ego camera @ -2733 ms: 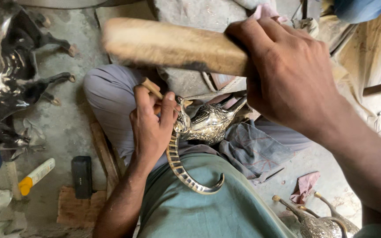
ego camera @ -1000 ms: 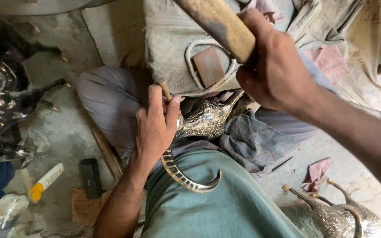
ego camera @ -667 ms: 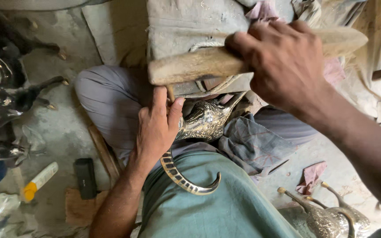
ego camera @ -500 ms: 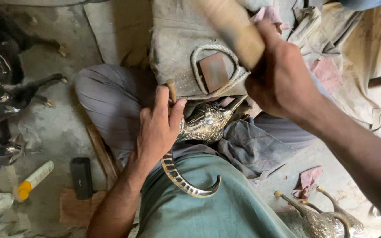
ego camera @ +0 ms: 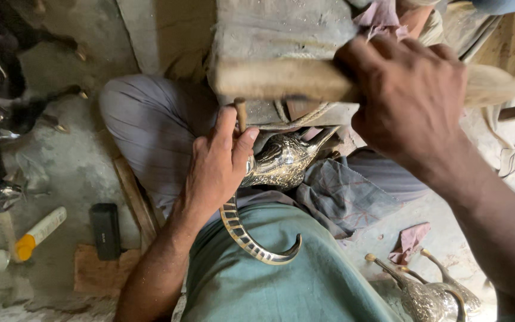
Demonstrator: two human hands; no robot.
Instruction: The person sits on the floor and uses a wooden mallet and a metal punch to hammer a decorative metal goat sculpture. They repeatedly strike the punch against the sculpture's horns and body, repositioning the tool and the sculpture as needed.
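Left hand: one left hand (ego camera: 214, 170), fingers pressed together, thumb and forefinger pinching a thin wooden-handled punch (ego camera: 241, 114) upright against the vessel
Right hand: one right hand (ego camera: 409, 101), fingers curled tight round a thick pale wooden mallet (ego camera: 281, 79) held level above the punch
Work piece: one engraved silver-coloured metal vessel with a curved spout (ego camera: 281, 161), lying on the person's lap, just beside the left hand's fingers
Handle: one striped curved metal handle (ego camera: 251, 241), hanging from the vessel over the green shirt (ego camera: 281, 286)
Block: one grey stone block (ego camera: 281, 30) behind the mallet
Finished pieces: two similar spouted metal vessels (ego camera: 433, 295) on the floor at lower right
Floor items: one white tube with a yellow cap (ego camera: 40, 231); one small black rectangular box (ego camera: 105, 229); one pink rag (ego camera: 409, 241)
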